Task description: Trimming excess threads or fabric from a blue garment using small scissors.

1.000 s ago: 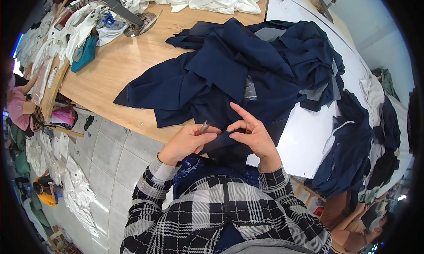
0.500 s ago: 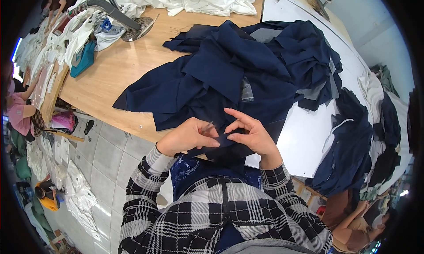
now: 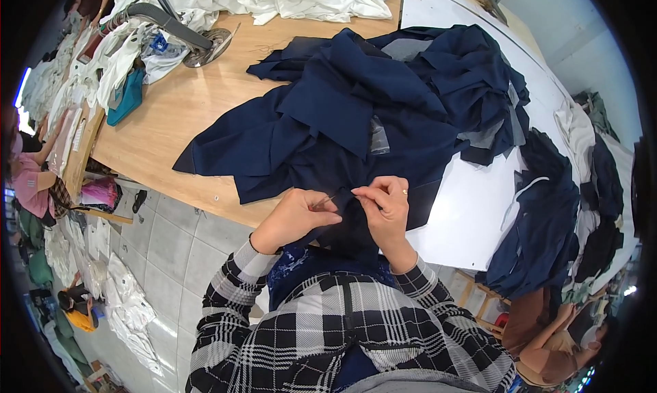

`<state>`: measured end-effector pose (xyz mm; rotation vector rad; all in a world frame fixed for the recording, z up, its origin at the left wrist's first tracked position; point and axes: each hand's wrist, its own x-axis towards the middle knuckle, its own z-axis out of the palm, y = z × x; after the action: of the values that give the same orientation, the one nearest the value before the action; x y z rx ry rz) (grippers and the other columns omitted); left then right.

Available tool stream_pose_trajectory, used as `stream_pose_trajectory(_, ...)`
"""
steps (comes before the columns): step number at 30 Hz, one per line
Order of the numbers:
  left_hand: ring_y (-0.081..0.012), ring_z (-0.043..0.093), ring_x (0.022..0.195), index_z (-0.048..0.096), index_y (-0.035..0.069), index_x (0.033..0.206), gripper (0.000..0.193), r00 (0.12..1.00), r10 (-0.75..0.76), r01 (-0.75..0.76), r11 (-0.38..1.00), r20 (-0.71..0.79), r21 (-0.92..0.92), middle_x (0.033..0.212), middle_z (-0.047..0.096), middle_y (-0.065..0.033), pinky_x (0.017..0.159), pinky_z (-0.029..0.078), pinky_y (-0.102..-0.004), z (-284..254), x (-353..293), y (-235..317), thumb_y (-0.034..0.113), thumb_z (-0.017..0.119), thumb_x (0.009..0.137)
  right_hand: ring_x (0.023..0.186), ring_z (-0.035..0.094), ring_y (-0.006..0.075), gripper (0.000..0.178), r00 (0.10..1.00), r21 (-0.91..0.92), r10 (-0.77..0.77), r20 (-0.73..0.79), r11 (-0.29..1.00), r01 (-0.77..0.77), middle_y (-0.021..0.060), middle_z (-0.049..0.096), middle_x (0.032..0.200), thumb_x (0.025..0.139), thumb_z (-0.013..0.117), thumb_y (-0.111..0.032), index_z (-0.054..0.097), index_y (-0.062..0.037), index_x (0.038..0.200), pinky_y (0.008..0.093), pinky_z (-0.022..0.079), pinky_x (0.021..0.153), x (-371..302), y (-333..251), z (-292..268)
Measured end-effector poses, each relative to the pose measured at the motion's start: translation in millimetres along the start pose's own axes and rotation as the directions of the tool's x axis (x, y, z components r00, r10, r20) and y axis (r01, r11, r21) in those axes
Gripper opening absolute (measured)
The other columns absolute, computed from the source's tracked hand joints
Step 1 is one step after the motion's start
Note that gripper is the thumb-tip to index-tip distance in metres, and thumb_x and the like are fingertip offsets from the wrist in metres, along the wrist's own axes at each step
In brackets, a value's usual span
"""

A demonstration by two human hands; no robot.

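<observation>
A heap of navy blue cloth [image 3: 404,112] lies on the table, its near part hanging over the edge toward me. My left hand [image 3: 295,218] is closed at this near edge, with a small thin metal-looking tool [image 3: 321,203] between thumb and fingers; its exact kind is too small to tell. Just to the right, my right hand [image 3: 384,212] pinches thumb and forefinger together over the dark cloth. Whatever sits in that pinch is too fine to make out. A short gap separates the two hands. Near the heap's middle shows a small clear plastic piece [image 3: 378,136].
White garments [image 3: 308,0] are piled along the far edge. A lamp-like stand with a round metal base [image 3: 209,47] rises at far left. More navy cloth [image 3: 534,222] hangs at the right, near a seated person [image 3: 554,345]. Other people work at the left.
My right hand's fingers, spread apart before, have closed into a pinch and turned inward toward the left hand. The left hand stays closed, almost in place.
</observation>
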<state>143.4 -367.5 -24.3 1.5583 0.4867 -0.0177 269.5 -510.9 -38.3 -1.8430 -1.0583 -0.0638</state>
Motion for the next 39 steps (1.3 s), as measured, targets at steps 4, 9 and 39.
stream_pose_trajectory(4, -0.0075, 0.049, 0.058, 0.057, -0.002, 0.072, 0.025, 0.997, 0.028, -0.017, 0.987, -0.07, 0.16, 0.064, 0.056, -0.0042, 0.053, 0.041, -0.0234, 6, 1, 5, 0.014, 0.076, 0.068, 0.061, 0.051, 0.011, 0.012, 0.935, 0.271, 0.342, 0.093, 0.895, -0.354, 0.0033, 0.061, 0.075, 0.075, 0.066, 0.001, 0.068, -0.0046, 0.086, 0.0227, 0.038, 0.057, -8, -5, 3)
stream_pose_trajectory(9, -0.0058, 0.046, 0.061, 0.05, 0.0, 0.07, 0.033, 0.993, 0.053, -0.024, 0.968, -0.109, 0.251, 0.062, 0.05, -0.0028, 0.054, 0.039, -0.0222, 16, 4, 7, 0.017, 0.079, 0.066, 0.071, 0.057, 0.0097, 0.022, 0.69, 0.745, 0.579, 0.433, 0.201, -0.636, 0.0044, 0.062, 0.085, 0.083, 0.063, -0.003, 0.062, 0.0009, 0.105, 0.0202, 0.047, 0.068, -16, -2, 9)
stream_pose_trajectory(39, -0.0029, 0.047, 0.063, 0.064, 0.0, 0.085, 0.013, 0.997, -0.026, 0.014, 0.986, -0.068, -0.167, 0.072, 0.057, 0.0033, 0.058, 0.038, -0.0177, 5, -3, 11, 0.009, 0.07, 0.077, 0.083, 0.051, 0.0069, 0.035, 0.655, 0.687, 0.485, 0.58, 0.14, -0.712, 0.0021, 0.055, 0.095, 0.085, 0.049, 0.005, 0.052, -0.0021, 0.12, 0.0198, 0.042, 0.077, -7, -15, 2)
